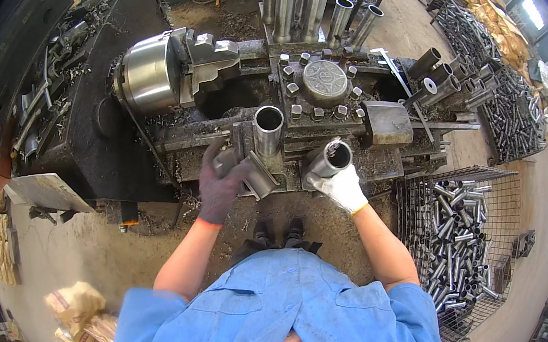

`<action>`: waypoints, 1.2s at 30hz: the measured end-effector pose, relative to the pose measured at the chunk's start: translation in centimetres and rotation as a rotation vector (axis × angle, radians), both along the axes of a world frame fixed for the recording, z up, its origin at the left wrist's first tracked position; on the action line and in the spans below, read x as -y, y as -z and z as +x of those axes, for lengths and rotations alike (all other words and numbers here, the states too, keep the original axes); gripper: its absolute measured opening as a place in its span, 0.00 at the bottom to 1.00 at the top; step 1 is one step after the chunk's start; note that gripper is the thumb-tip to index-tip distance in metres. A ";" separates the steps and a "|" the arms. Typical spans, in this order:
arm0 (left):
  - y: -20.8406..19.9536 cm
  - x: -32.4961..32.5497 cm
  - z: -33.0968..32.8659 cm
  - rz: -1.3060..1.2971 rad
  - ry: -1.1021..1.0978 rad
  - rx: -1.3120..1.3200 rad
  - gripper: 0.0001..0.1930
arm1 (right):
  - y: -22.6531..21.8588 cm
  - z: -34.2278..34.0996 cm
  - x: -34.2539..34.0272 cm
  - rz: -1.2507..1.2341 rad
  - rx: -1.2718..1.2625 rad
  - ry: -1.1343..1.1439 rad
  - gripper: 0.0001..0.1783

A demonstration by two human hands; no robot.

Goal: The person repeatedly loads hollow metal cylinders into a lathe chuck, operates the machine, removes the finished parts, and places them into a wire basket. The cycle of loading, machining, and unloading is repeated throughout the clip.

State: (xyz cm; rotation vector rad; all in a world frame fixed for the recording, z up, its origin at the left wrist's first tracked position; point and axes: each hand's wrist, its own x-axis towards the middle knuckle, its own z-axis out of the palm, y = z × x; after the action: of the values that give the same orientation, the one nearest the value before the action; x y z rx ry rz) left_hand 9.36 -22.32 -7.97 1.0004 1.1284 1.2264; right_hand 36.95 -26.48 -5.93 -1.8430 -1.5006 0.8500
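Note:
My right hand (pixel 344 190), in a white glove, is closed round a short metal tube (pixel 332 158) with metal chips at its upper rim. It holds the tube just in front of the lathe (pixel 375 162). My left hand (pixel 219 188), in a dark glove and slightly blurred, has its fingers apart beside a curved metal piece (pixel 260 177) on the lathe's near side. I see no grip on that piece. A second tube (pixel 267 131) stands upright between my hands, behind the curved piece.
The lathe's round chuck (pixel 152 72) is at left, its bolted tool post (pixel 325 82) at centre. Several upright tubes (pixel 284 13) stand behind. A caliper (pixel 392 70) lies at the back right. Rightward, a wire basket (pixel 506 222) holds many metal tubes. Chips litter the machine.

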 end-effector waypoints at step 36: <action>-1.2 -12.1 0.1 -0.001 0.255 -0.402 0.29 | -20.0 -7.2 -8.4 0.212 0.129 -0.686 0.51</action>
State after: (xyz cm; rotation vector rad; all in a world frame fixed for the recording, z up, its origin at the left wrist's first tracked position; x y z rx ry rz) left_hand 9.47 -10.21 -6.74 1.3847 1.2597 0.8406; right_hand 29.78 -18.05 14.03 -1.2449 -2.2627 0.8303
